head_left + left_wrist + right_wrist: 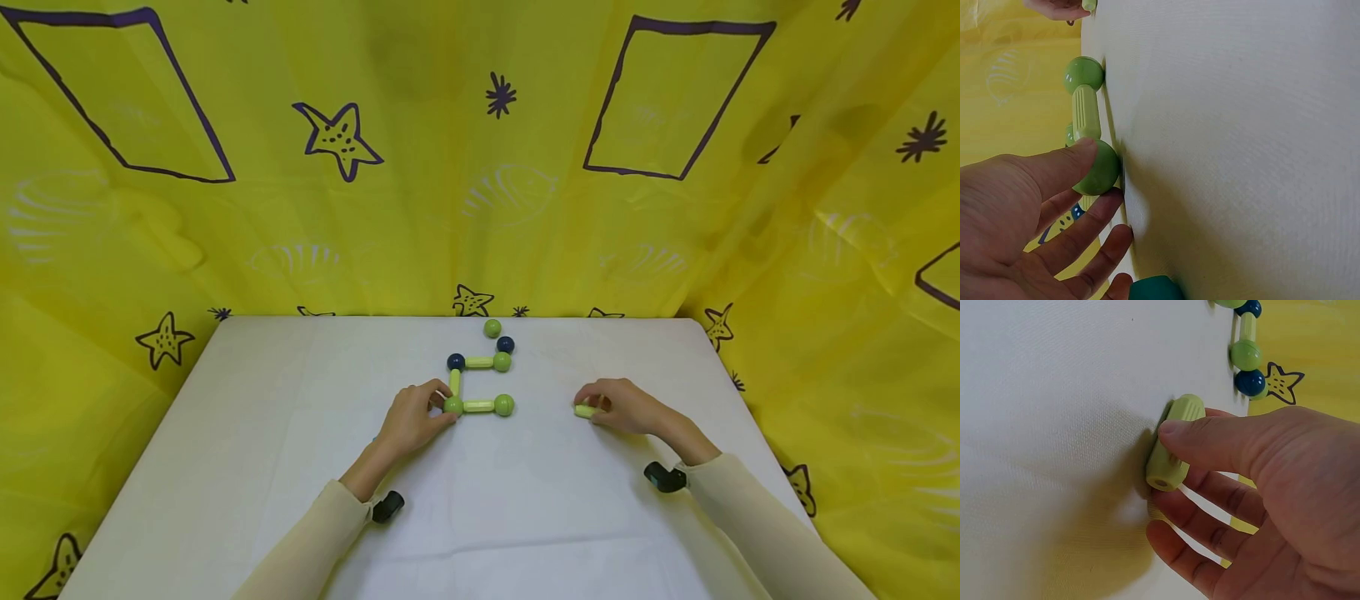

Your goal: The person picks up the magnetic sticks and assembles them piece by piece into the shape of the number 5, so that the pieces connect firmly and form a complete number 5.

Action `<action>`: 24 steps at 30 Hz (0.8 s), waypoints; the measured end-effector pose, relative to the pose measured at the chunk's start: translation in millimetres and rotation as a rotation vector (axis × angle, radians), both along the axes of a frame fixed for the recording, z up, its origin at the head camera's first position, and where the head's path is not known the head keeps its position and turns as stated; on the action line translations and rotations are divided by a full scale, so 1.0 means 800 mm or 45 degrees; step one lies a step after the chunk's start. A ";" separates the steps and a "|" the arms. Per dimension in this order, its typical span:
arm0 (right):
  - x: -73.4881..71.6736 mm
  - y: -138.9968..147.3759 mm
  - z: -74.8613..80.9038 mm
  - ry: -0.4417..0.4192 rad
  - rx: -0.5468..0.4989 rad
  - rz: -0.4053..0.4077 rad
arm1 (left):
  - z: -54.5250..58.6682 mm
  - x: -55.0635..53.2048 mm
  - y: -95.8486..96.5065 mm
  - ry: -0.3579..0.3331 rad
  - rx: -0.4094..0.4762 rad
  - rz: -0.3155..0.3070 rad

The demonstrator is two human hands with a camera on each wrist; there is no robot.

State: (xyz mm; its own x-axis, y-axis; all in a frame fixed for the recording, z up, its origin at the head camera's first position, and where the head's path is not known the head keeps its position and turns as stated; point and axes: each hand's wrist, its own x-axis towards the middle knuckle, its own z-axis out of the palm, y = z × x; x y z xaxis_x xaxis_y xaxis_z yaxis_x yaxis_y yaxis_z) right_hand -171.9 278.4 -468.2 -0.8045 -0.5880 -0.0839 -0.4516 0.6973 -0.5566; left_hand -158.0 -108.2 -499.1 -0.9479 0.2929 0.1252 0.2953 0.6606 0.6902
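My left hand (414, 421) pinches a green ball (1099, 172) between thumb and fingers, at the near left corner of a joined shape. From that ball a ribbed light green rod (478, 406) runs right to another green ball (504, 405). A second rod (455, 382) leads away to a dark blue ball (456, 362), joined by a rod (479, 362) to a green ball (502, 362). Off to the right, my right hand (624, 406) grips a loose light green rod (1175, 442) by thumb and fingers, low over the tabletop.
Beyond the shape sit a dark blue ball (506, 344) and a green ball (492, 328). A teal object (1155, 289) shows below the left fingers. Yellow patterned curtains (420, 208) border the white-covered table (510, 517) at the back and sides.
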 end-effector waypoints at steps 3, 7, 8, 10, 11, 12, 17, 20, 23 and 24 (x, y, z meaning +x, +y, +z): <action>0.001 -0.001 0.002 -0.006 0.000 0.002 | 0.001 0.000 0.000 0.002 -0.001 0.000; 0.002 -0.002 0.002 0.000 -0.007 0.003 | 0.001 0.000 0.000 0.004 -0.005 0.000; 0.002 -0.002 0.002 0.004 -0.010 0.006 | 0.001 0.000 0.000 0.004 -0.006 0.000; 0.003 -0.002 0.002 0.006 -0.013 0.004 | 0.000 0.000 0.000 0.004 -0.006 -0.001; 0.003 -0.002 0.001 0.007 -0.012 0.004 | 0.000 -0.001 0.000 0.006 -0.008 0.000; 0.003 -0.003 0.001 0.007 -0.012 0.003 | -0.001 -0.001 0.001 0.006 -0.009 0.000; 0.005 -0.003 0.000 0.006 -0.020 -0.022 | -0.002 0.000 0.001 0.011 -0.012 -0.002; 0.007 -0.004 0.001 0.004 -0.051 -0.033 | -0.002 0.000 0.001 0.011 -0.006 0.001; 0.009 -0.006 0.003 -0.001 -0.097 -0.033 | -0.001 0.000 0.001 0.012 -0.005 0.003; 0.010 -0.007 0.003 0.003 -0.112 -0.032 | -0.001 0.000 0.001 0.010 -0.008 0.003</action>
